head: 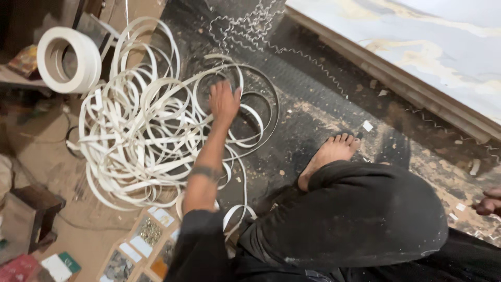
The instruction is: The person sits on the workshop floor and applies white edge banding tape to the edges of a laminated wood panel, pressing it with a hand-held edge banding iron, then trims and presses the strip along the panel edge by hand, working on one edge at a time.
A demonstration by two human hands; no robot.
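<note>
White edge-banding strip (pixel 141 136) lies on the dusty workshop floor (pixel 313 104) in a big loose tangle of loops, spreading from the upper left toward the centre, with no single long axis. Left hand (pixel 224 100) reaches forward with fingers spread, palm pressed down on the loops at the tangle's right edge (not clenched). Right hand (pixel 489 202) barely shows at the frame's right edge; its grip is unclear. Rolled white banding coil (pixel 70 58) stands on edge, upper left.

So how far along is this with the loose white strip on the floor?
Done: one neat white roll sits at upper left. In hand: the left hand presses into the tangled white edge banding on the dusty floor. Left: most of the strip lies uncoiled. The right hand shows only at the frame edge.
</note>
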